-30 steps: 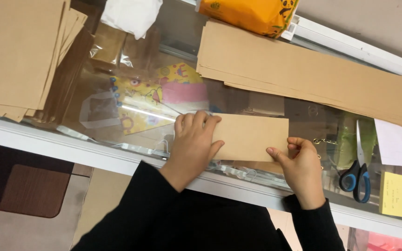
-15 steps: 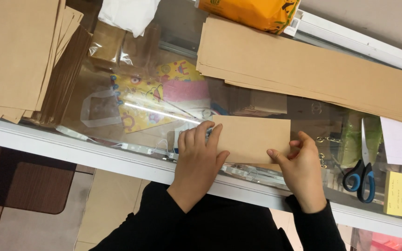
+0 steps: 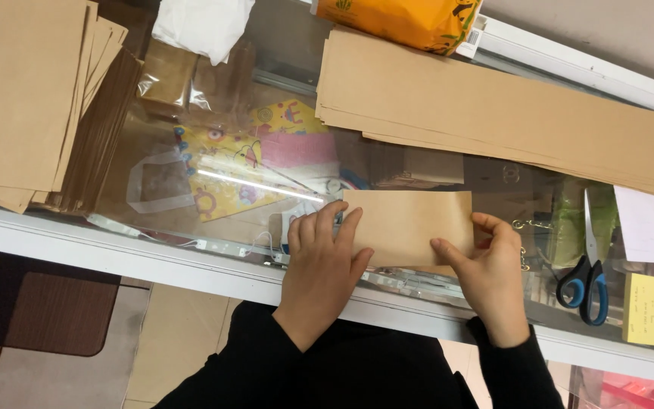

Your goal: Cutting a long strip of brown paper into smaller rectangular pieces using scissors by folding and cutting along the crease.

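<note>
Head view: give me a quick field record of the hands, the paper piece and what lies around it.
Left hand: flat on left end of small brown kraft paper rectangle
Right hand: pinching the rectangle's right edge
Surface: glass counter top
Behind: long stack of brown paper strips
Right: blue-handled scissors, yellow sticky pad
Far left: pile of brown sheets

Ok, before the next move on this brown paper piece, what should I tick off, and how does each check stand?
1. Left hand flat on the paper piece: ok.
2. Right hand pinching the piece's right edge: ok.
3. Piece lying flat on the glass counter: ok.
4. Piece apart from the long paper stack behind: ok.
5. Scissors out of the hands' way, at right: ok.
6. Crease or fold line straight: cannot tell.
</note>
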